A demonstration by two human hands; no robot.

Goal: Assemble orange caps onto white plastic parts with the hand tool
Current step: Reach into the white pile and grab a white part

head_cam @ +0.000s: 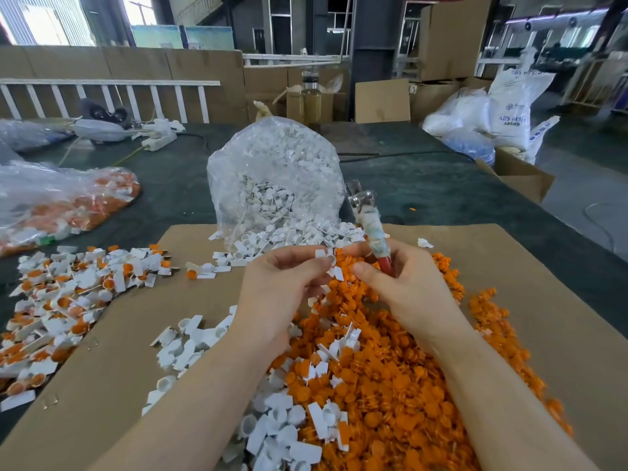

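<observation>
Over the orange cap pile (390,385), our left hand (282,283) pinches a small white plastic part (331,261); right hand (404,283) grips the red-handled metal hand tool (370,226). White sack (513,107) reads "ABS RESIN".

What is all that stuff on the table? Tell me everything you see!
orange caps: big loose heap, orange, on the cardboard under the hands
white plastic parts: many, white, scattered near the caps
finished pieces: a pile, white with orange, left side
bag of white parts: one, clear, standing mid-table, spilling open
bag of orange and white pieces: one, clear, far left
cardboard sheet: one, brown, over the dark table
bottle: one, clear with yellowish liquid, table's far edge
white sacks: several, on the floor, right
hand tool: one, metal head, wrapped red handle, in the right hand
left hand: fingers pinch a white part
right hand: grips the tool
</observation>
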